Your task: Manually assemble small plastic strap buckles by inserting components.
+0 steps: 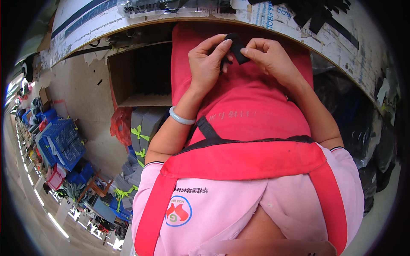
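Observation:
A short black fabric strap [240, 53] is held between my hands, above the red apron [252, 94] across my lap and just below the table edge. My left hand [209, 59], with a pale bangle [182, 116] on its wrist, grips the folded upper end between thumb and fingers. Some black material also shows under those fingers. At the strap's lower end, my right hand [268, 59] pinches the edge with thumb and forefinger. Part of the strap is hidden behind the left fingers.
The table [239, 13] curves across the top, with a pile of black straps [314, 13] and a clear plastic bag [175, 6]. An open cardboard box [139, 102], a red bag [121, 126] and grey bundles [147, 120] stand left. Dark plastic bags [356, 128] lie right.

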Available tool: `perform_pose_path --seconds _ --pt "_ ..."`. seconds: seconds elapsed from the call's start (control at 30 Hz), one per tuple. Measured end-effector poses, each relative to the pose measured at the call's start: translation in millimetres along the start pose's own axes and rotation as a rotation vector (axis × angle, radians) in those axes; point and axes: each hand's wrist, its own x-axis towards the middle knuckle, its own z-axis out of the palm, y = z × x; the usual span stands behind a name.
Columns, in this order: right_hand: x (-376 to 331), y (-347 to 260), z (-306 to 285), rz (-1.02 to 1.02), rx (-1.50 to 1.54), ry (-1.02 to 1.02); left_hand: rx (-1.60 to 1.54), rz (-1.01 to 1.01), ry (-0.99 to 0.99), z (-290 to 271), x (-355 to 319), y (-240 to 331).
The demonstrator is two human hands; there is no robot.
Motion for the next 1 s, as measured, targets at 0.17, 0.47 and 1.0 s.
perform_pose_path --seconds 0.17,0.47,1.0 --pt "5.6 7.3 6.5 -0.037 0.311 -0.006 0.042 0.113 0.019 -1.3 -0.8 1.9" --pt "2.8 14.9 12.4 -0.016 0.434 -0.049 0.129 0.183 0.025 1.7 -6.1 -1.0" --pt "12.0 10.9 -8.3 -0.228 0.193 0.000 0.396 0.461 -0.234 -9.1 -26.6 16.6"
